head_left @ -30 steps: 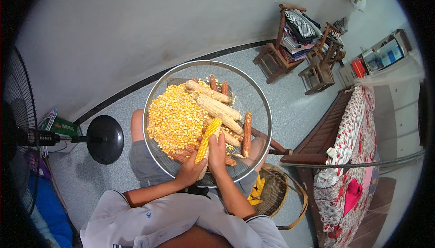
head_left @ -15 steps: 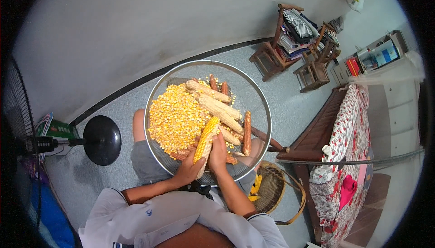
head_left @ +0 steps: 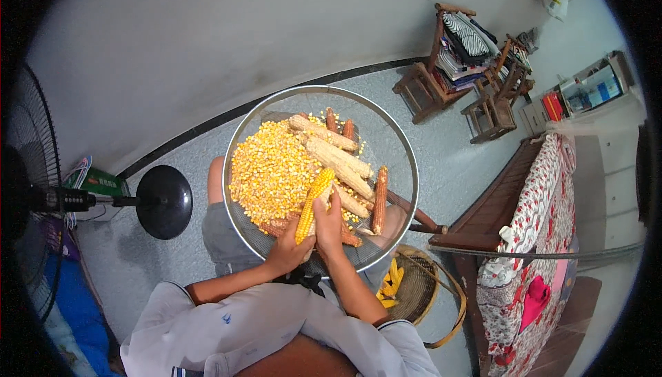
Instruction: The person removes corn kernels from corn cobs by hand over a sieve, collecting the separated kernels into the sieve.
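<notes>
A partly shelled corn cob (head_left: 314, 201) with yellow kernels along its left side is held over a round metal sieve (head_left: 414, 201) on my lap. My left hand (head_left: 284, 253) wraps the cob's lower end. My right hand (head_left: 329, 225) closes on the cob's right side, its thumb pressed against the kernels. Loose corn kernels (head_left: 269, 170) lie heaped in the left half of the sieve. Several bare cobs lie beside them: pale cobs (head_left: 338, 162) across the middle and a reddish-brown cob (head_left: 380, 201) near the right rim.
A woven basket (head_left: 420, 291) holding yellow corn stands at my right. To the left is a standing fan with a black round base (head_left: 164, 202). Wooden chairs (head_left: 431, 84) piled with papers and cloth stand at the far right, near a bed (head_left: 531, 253) with floral bedding.
The right thumb has moved up onto the cob's face, and the cob is turned slightly in my hands. The whole view has shifted a little.
</notes>
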`<state>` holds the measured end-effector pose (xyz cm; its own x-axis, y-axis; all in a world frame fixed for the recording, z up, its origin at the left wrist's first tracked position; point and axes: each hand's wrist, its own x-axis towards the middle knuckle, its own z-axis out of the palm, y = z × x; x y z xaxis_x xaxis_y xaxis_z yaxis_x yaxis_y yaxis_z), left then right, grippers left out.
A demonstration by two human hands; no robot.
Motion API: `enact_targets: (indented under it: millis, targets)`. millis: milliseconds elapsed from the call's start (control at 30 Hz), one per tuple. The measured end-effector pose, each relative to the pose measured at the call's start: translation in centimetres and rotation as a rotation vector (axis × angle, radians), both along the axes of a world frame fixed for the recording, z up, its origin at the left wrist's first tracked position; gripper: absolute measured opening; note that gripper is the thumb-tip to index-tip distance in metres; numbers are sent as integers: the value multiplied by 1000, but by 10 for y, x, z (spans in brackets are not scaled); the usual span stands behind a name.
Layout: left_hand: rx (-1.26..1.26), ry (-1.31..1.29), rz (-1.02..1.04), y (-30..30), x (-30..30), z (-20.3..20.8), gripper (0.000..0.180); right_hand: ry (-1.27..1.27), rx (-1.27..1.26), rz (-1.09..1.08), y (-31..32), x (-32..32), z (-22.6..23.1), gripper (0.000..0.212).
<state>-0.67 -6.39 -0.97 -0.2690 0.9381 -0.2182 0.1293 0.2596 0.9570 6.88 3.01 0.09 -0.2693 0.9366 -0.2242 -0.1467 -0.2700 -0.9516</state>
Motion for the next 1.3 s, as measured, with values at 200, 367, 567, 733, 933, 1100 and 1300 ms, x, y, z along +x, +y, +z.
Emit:
enact_targets:
  millis: [200, 367, 567, 733, 933, 1100, 1300]
  targets:
    - [-40, 9, -106, -3, 5, 17, 54, -139, 31, 81, -4, 22, -21, 53]
    - [25, -45, -78, -5, 5, 10, 45, -225, 137, 22, -10, 30, -22, 52]
    - [67, -99, -52, 3, 4, 17, 52, -40, -19, -8, -15, 22, -7, 56]
    - [146, 39, 2, -1, 6, 7, 55, -113, 107, 96, -18, 18, -10, 55]
    - [35, -139, -47, 0, 1, 7, 58, -4, 45, 30, -13, 26, -19, 43]
    - [36, 39, -5, 2, 4, 23, 61, 63, 44, 47, -19, 16, -9, 52]
    - [56, 31, -43, 3, -1, 8, 63, 28, 60, 202, -16, 21, -17, 58]
